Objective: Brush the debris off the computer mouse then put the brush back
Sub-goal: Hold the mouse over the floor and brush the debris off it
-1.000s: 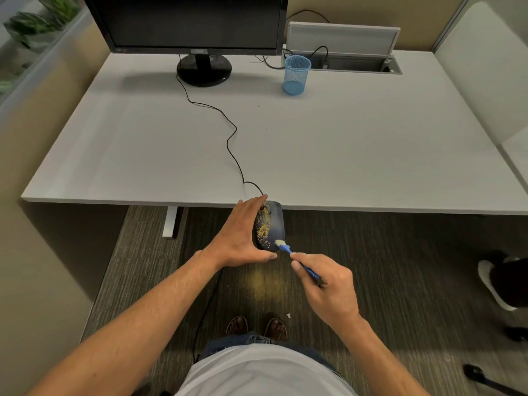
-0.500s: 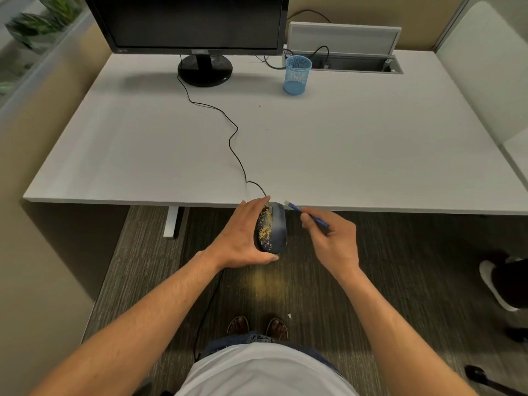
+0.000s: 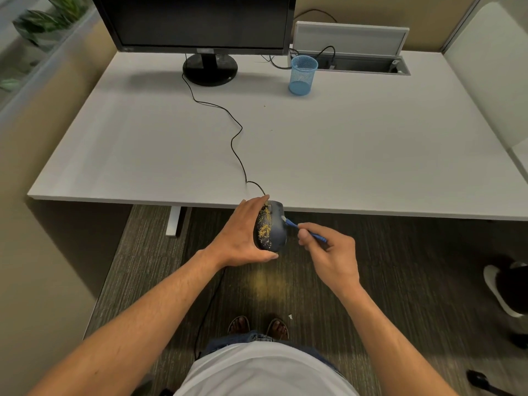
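A dark computer mouse [image 3: 273, 227] speckled with yellow debris is held off the desk's near edge, over the carpet. My left hand [image 3: 243, 235] grips it from the left side and underneath. My right hand [image 3: 328, 252] pinches a small blue brush [image 3: 303, 228]; its white bristle tip touches the mouse's upper right side. The mouse's black cable [image 3: 234, 138] runs back across the desk toward the monitor. A blue mesh cup [image 3: 303, 75] stands at the back of the desk.
A white desk [image 3: 371, 144] carries a black monitor [image 3: 200, 21] and an open cable tray [image 3: 365, 64] at the back. Yellow dust lies on the carpet [image 3: 265, 281] below the mouse. My feet show below. A person's shoe [image 3: 503, 290] is at the right.
My right hand swung the brush from the mouse's lower end up to the desk edge, then brought it down onto the mouse's upper right side. My left hand kept the mouse still.
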